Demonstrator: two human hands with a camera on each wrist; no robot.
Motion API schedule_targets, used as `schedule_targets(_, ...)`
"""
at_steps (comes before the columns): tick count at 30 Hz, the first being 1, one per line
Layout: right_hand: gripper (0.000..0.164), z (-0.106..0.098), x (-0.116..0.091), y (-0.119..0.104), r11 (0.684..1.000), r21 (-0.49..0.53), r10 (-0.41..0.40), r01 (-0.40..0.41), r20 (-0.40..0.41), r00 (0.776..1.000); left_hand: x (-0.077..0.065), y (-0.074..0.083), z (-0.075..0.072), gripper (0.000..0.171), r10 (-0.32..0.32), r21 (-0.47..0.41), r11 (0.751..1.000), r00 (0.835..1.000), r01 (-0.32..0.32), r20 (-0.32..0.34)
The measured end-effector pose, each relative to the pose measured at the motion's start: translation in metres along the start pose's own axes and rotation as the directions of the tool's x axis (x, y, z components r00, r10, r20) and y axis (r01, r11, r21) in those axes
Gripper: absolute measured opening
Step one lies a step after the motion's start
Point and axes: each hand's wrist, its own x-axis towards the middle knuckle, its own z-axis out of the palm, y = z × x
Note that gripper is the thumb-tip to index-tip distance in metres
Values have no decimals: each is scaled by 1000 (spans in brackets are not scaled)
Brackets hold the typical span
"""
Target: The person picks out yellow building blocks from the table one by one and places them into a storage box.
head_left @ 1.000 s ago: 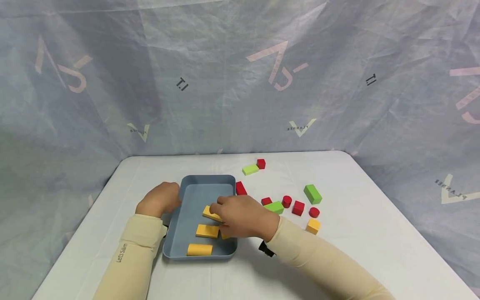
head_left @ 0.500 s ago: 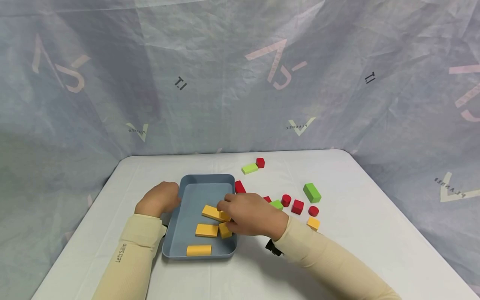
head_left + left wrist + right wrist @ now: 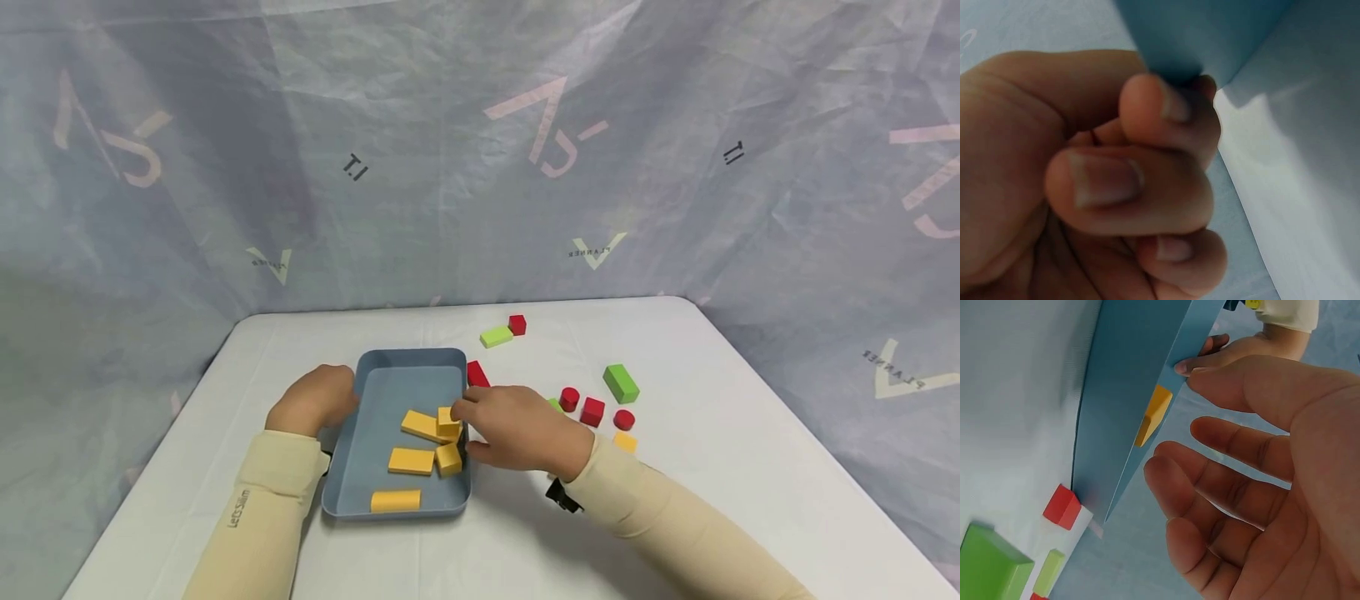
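Note:
A blue-grey tray point(image 3: 397, 385) stands on the white table. My left hand point(image 3: 315, 400) holds its left wall; in the left wrist view the thumb and curled fingers point(image 3: 1141, 187) pinch the blue wall. Several yellow blocks lie inside: a half-round or cylinder piece point(image 3: 396, 501), a flat block point(image 3: 412, 461), a cube point(image 3: 447, 459), and another block point(image 3: 447, 420) resting on a second flat piece point(image 3: 420, 425). My right hand point(image 3: 528, 429) hovers by the tray's right rim, fingers loosely bent and holding nothing, as the right wrist view shows.
Right of the tray lie red cubes point(image 3: 592, 412), red cylinders point(image 3: 569, 399), a green block point(image 3: 621, 383) and a yellow block point(image 3: 625, 442). A red block point(image 3: 477, 374) is close to the tray's right wall. Farther back are a light green block point(image 3: 497, 337) and a red cube point(image 3: 517, 325).
My right hand has let go of a yellow block in the tray and drawn back to the right over the rim. The left hand keeps its hold on the tray.

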Motion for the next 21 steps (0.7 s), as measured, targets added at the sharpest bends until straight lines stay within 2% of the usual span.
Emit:
schedule_targets(11, 40, 2, -13, 8, 997, 66, 26, -27, 16, 1000, -1, 0, 0, 14, 15, 1, 1000, 1000, -15, -11)
schedule_targets(21, 39, 4, -26, 15, 997, 19, 76, -76, 24, 997, -1, 0, 0, 15, 12, 12, 1000, 1000, -11, -10)
